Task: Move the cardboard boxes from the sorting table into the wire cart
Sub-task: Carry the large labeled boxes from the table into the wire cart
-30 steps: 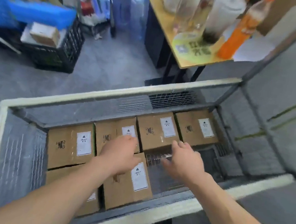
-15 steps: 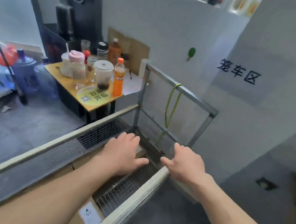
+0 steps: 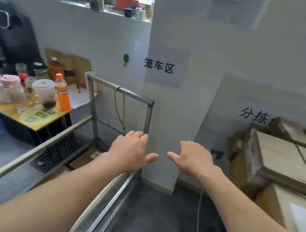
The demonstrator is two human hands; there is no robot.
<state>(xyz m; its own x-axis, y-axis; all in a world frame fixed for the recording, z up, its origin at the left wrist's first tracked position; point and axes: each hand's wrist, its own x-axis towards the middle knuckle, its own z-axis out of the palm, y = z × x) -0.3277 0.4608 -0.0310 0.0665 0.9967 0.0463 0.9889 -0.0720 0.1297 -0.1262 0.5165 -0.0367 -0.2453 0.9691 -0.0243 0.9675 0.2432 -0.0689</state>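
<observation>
While both bare hands are hanging in mid-air with nothing in them, the left hand [image 3: 132, 152] is sitting over the near-right corner of the grey wire-mesh cart with cream-padded rails [image 3: 99, 205], fingers loosely spread; the right hand [image 3: 194, 158] is hovering just right of it, also spread and empty, over the dark grey floor [image 3: 150, 225]. That floor strip is running clear between the cart's near rail and the stack of brown cardboard boxes with white labels [image 3: 281, 162] piled at far right. The white wall pillar [image 3: 175, 119] is standing straight ahead, closing the far end of the gap. Inside the cart, only slivers of brown cardboard [image 3: 83, 160] are showing low beside the mesh; how many boxes I cannot tell. The cart's upright metal end frame [image 3: 120, 90] is carrying a yellow-green cord [image 3: 118, 108] looped over its top bar. Far left, a small yellow-topped table [image 3: 27, 118] is crowding the cart's far side, holding cups, jars and an orange drink bottle [image 3: 62, 94].
</observation>
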